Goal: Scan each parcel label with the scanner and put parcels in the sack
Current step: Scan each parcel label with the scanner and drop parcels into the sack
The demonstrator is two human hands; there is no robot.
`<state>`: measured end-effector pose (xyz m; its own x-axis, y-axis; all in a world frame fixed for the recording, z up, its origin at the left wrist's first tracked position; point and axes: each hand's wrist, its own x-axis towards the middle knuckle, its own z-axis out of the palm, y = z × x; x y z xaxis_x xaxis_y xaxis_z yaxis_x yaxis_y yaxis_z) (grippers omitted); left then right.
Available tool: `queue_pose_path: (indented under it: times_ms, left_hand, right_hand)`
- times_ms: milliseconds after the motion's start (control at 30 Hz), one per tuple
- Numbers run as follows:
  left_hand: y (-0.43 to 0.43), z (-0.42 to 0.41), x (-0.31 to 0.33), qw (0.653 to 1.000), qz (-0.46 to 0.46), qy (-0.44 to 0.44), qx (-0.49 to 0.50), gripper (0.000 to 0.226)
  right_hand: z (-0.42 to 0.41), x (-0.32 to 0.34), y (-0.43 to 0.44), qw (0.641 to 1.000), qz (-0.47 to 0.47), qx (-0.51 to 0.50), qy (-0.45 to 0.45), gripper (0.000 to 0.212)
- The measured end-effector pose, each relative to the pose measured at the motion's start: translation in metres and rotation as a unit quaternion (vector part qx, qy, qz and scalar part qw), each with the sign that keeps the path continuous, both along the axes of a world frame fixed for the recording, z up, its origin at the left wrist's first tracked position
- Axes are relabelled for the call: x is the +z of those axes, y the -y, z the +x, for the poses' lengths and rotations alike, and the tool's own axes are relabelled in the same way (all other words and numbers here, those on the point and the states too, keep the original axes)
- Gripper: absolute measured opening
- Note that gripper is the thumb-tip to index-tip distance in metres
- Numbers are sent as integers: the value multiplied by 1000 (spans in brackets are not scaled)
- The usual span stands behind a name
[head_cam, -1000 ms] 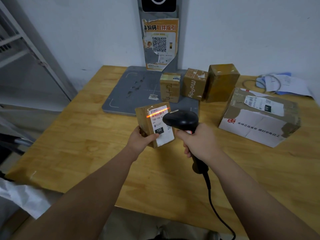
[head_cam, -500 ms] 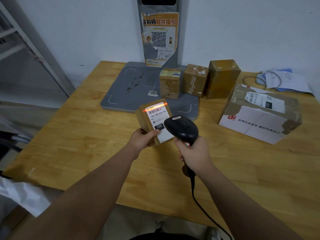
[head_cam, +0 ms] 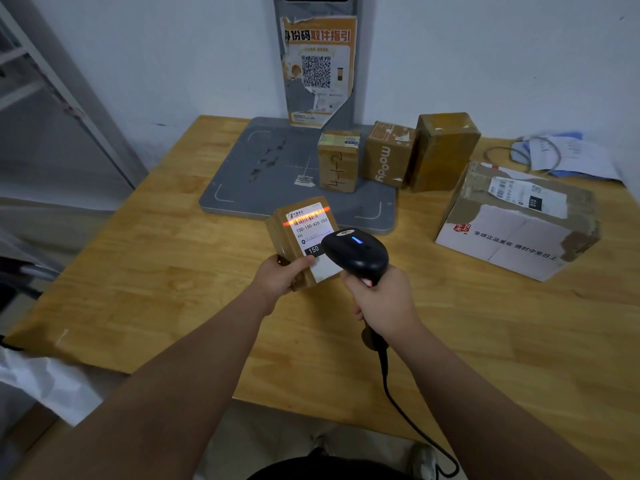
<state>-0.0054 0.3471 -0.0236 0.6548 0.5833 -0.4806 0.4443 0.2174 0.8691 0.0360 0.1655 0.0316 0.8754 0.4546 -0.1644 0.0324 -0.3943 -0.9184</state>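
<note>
The left hand (head_cam: 280,277) has its fingers (head_cam: 304,263) clamped on a small brown parcel (head_cam: 294,237), held upright above the tabletop (head_cam: 156,271) with its white shipping label (head_cam: 313,233) turned toward the camera. Just right of those fingers, the right hand (head_cam: 381,303) is wrapped tight around the grip of a black handheld scanner (head_cam: 356,254), whose head nearly touches the label's lower right corner. A blue light glows on top of the scanner, and an orange scan line (head_cam: 306,216) falls across the barcode near the label's top edge. The scanner's black cable (head_cam: 408,417) trails back from the right hand toward the person.

Beyond the held parcel lies a grey scanning pad (head_cam: 277,168), with three brown boxes in a row: one hand-marked box (head_cam: 337,162), one printed "moody" box (head_cam: 389,155), and a taller taped box (head_cam: 445,150). Well to the right of the right hand sits a large white carton (head_cam: 516,223). A white sack (head_cam: 45,382) shows at the lower left, below the tabletop's edge.
</note>
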Motion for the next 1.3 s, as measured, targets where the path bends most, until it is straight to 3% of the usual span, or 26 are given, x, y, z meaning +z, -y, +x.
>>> queue_pose_path:
  times_ms: [333, 633, 767, 867, 1067, 1133, 1200, 1300]
  left_hand:
    - [8, -19, 7, 1000, 17, 0, -9, 46]
    - [32, -98, 29, 996, 8, 32, 86, 38]
    - [31, -157, 24, 986, 9, 46, 159, 60]
    - [23, -212, 16, 972, 62, 61, 216, 72]
    - [-18, -332, 13, 946, 153, 78, 273, 42]
    - [-38, -382, 6, 946, 186, 43, 261, 52]
    - [-63, -431, -5, 936, 256, -63, 235, 77]
    - [-99, -483, -13, 870, 358, -290, 173, 98]
  right_hand:
    - [-14, -4, 3, 999, 22, 5, -31, 22]
    - [-63, -2, -14, 990, 98, 83, -66, 17]
    - [-111, -15, -29, 982, 121, 112, -92, 11]
    - [-151, -24, -44, 978, 111, 131, -119, 8]
    - [-230, -38, -111, 977, 101, 156, -102, 14]
    - [-262, -44, -139, 975, 99, 172, -102, 13]
    - [-294, -52, -165, 971, 91, 198, -103, 14]
    - [-332, -63, -197, 962, 66, 249, -89, 17]
